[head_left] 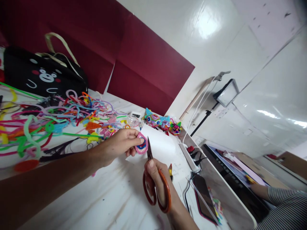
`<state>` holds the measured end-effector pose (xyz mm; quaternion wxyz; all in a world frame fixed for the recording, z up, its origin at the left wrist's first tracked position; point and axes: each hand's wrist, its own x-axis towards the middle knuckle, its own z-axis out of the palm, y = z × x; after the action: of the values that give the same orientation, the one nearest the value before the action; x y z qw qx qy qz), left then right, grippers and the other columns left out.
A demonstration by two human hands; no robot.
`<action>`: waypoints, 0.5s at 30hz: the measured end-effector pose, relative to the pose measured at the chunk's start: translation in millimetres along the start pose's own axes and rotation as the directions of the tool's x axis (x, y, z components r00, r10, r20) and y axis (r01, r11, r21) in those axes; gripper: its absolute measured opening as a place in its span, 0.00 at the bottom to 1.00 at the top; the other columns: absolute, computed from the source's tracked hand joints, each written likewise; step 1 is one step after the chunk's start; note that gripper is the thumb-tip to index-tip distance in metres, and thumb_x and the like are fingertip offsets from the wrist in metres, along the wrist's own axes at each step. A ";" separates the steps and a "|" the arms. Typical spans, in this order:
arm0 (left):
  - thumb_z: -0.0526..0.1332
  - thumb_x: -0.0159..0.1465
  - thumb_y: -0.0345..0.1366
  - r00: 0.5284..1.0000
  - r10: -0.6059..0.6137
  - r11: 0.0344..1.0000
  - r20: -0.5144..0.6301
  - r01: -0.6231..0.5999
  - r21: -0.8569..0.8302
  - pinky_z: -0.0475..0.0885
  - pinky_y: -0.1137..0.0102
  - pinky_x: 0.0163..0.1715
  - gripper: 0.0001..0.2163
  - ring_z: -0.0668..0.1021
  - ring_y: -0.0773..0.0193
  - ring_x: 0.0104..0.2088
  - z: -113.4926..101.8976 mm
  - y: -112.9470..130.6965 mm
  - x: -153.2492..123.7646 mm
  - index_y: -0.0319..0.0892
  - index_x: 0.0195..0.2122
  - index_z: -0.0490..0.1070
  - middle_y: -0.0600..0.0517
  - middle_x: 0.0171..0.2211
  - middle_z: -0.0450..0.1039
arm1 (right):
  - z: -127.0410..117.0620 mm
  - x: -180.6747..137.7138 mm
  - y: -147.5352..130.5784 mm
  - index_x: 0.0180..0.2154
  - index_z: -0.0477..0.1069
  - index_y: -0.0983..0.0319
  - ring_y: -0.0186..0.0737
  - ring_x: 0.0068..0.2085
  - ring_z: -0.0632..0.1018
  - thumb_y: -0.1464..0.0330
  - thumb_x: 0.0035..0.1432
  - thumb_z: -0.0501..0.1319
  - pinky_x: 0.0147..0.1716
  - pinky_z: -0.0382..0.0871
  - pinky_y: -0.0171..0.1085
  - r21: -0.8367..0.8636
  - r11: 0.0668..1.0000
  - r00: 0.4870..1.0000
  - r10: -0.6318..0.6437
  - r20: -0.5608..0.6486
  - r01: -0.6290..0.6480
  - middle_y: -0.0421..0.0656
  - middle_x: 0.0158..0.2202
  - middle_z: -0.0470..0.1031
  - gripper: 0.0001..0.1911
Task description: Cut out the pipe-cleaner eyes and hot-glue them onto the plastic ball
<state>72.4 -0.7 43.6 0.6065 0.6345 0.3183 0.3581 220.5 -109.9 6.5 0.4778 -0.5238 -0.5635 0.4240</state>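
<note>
Between the thumb and fingers of my left hand [126,142] is a small oval pipe-cleaner piece [142,144], pink around its edge with blue and white inside. My right hand [157,175] grips a pair of scissors [167,195] with orange-red handles. Its dark blades point up and away, close to the right side of the pipe-cleaner piece; whether they touch it I cannot tell. Beneath both hands lies a sheet of white paper [160,145] on the marble-patterned table [96,201].
Loose coloured pipe cleaners [59,118] are heaped at left, before a black bag [43,75]. Colourful animal-face crafts [153,118] stand at the back. A power strip [189,157] and a phone [203,195] lie right. Beyond a divider shows another person's striped sleeve [283,201].
</note>
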 end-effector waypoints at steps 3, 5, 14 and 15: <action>0.64 0.57 0.40 1.000 0.009 1.000 0.001 -0.009 0.005 0.61 0.78 0.16 0.09 0.69 0.72 0.17 0.2 1.2 -0.5 0.40 0.26 0.68 0.57 0.16 0.68 | -2.7 0.4 2.1 0.24 0.60 0.59 0.27 0.11 0.56 0.41 0.61 0.54 0.11 0.44 0.30 -0.026 1.000 1.000 0.013 -0.008 -0.013 0.30 0.11 0.56 0.29; 0.64 0.56 0.41 1.000 0.009 1.000 0.006 -0.009 0.016 0.61 0.78 0.16 0.10 0.69 0.71 0.17 0.1 1.1 0.5 0.40 0.26 0.69 0.57 0.15 0.68 | -4.9 0.6 3.8 0.25 0.61 0.59 0.26 0.12 0.56 0.42 0.61 0.54 0.11 0.44 0.30 -0.031 0.999 1.000 0.012 -0.014 -0.013 0.31 0.11 0.56 0.29; 0.65 0.55 0.45 0.998 0.004 0.999 0.066 -0.007 0.053 0.61 0.76 0.16 0.12 0.68 0.70 0.15 -1.8 -7.2 4.9 0.40 0.29 0.70 0.56 0.15 0.69 | -13.3 -0.6 4.1 0.26 0.60 0.58 0.27 0.10 0.58 0.42 0.63 0.53 0.10 0.46 0.29 -0.019 1.000 0.997 0.021 0.074 -0.020 0.30 0.11 0.57 0.28; 0.65 0.55 0.45 0.997 0.000 0.998 0.071 -0.004 0.057 0.61 0.76 0.16 0.13 0.68 0.70 0.15 -1.9 -7.4 4.7 0.40 0.29 0.71 0.56 0.15 0.69 | -13.8 -0.7 3.8 0.26 0.60 0.58 0.27 0.10 0.58 0.42 0.63 0.53 0.10 0.46 0.28 -0.030 1.000 0.997 0.009 0.074 -0.007 0.30 0.11 0.58 0.28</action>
<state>73.5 4.7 36.6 0.5988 0.6640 0.3062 0.3268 234.7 -110.5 5.3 0.4469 -0.5171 -0.5849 0.4368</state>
